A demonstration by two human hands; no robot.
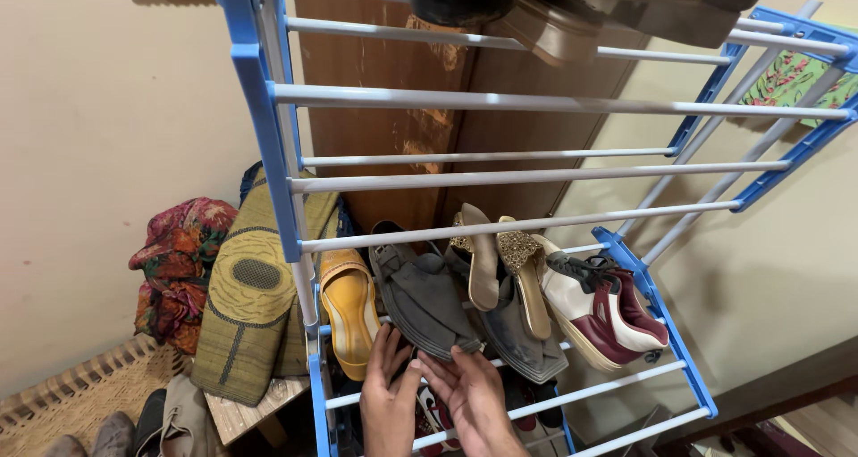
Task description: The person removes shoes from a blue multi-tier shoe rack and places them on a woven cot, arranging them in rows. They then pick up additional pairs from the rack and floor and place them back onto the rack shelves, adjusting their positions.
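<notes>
A blue-and-white shoe rack [268,135] stands against the wall. On its lower shelf lie a yellow shoe [349,310], a grey shoe [424,301], beige and gold heeled sandals [505,265] and a white-and-maroon sneaker [603,310]. Both my hands reach up from below to the grey shoe's front end. My left hand [386,394] touches its toe from underneath, fingers spread. My right hand [469,390] has its fingertips at the shoe's front edge. Whether either hand grips the shoe is unclear.
Dark shoes and tan heels [572,6] sit on the top shelf. A rolled woven mat [250,296] and a floral cloth bundle [179,260] lean at the left wall, above a wicker basket [80,394] and a low wooden stool [259,403]. A brown wooden panel stands behind the rack.
</notes>
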